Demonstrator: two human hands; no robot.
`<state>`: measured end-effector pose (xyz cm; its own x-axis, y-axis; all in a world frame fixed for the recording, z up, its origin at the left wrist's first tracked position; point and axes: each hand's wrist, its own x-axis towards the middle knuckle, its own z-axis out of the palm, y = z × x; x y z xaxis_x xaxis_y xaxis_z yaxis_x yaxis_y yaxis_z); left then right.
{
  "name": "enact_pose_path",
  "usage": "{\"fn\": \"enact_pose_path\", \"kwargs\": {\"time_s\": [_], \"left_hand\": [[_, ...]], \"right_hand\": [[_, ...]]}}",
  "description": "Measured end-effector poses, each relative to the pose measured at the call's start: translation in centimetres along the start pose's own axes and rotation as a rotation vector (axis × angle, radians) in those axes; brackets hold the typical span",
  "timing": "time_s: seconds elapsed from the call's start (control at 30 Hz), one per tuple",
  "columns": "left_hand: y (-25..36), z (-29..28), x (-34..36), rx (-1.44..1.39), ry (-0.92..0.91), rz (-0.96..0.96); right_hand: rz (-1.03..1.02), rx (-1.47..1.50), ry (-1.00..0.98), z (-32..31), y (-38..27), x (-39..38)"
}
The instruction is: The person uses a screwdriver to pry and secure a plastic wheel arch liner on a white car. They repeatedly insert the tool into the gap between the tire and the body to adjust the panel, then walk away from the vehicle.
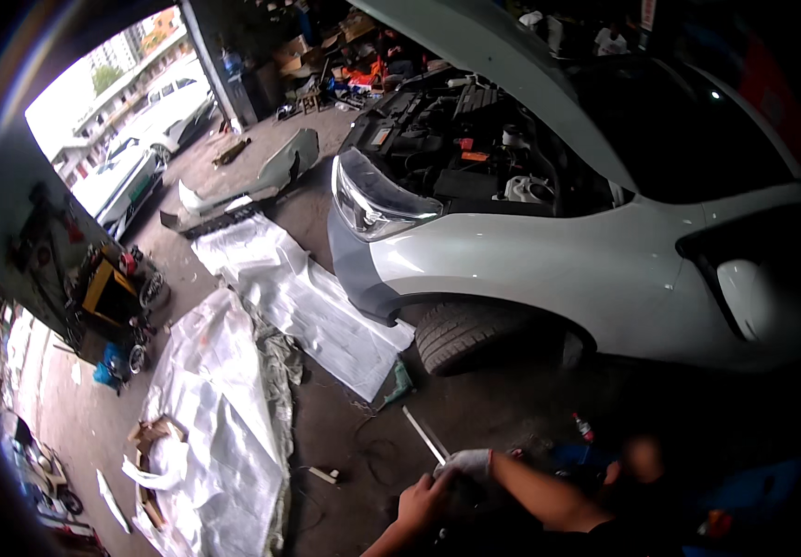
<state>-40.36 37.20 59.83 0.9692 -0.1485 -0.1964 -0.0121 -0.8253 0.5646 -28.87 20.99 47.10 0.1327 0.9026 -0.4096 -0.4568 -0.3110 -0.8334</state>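
At the lower middle, my left hand (422, 502) is bare and closed, its fingertips meeting my right hand. My right hand (469, 463) wears a pale glove and is closed too. A thin, straight, pale rod (423, 433) sticks out from between the hands toward the far left, its lower end at the glove's edge. The gloved fingers appear wrapped round it. What the left fingers grip is hidden by shadow and overlap. Beyond the hands stands a white car (512, 255), with its front wheel (463, 334) turned outward.
The car's hood (512, 70) is raised and its front bumper is off. A detached bumper (252, 190) lies on the floor. Silvery sheets (214, 390) cover the floor at left. A small bottle (583, 427) and a green tool-like object (399, 382) lie near the wheel.
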Motion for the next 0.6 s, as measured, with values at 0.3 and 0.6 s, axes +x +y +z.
{"fn": "enact_pose_path", "kwargs": {"time_s": [0.3, 0.6], "left_hand": [[-29.9, 1.6, -15.6, -0.163, 0.135, -0.374], [-37.7, 1.2, -46.1, 0.065, -0.359, -1.050]], "right_hand": [[0.297, 0.076, 0.535, 11.1, 3.3, -9.9], [1.086, 0.002, 0.771, 30.8, 23.6, -14.2]]}}
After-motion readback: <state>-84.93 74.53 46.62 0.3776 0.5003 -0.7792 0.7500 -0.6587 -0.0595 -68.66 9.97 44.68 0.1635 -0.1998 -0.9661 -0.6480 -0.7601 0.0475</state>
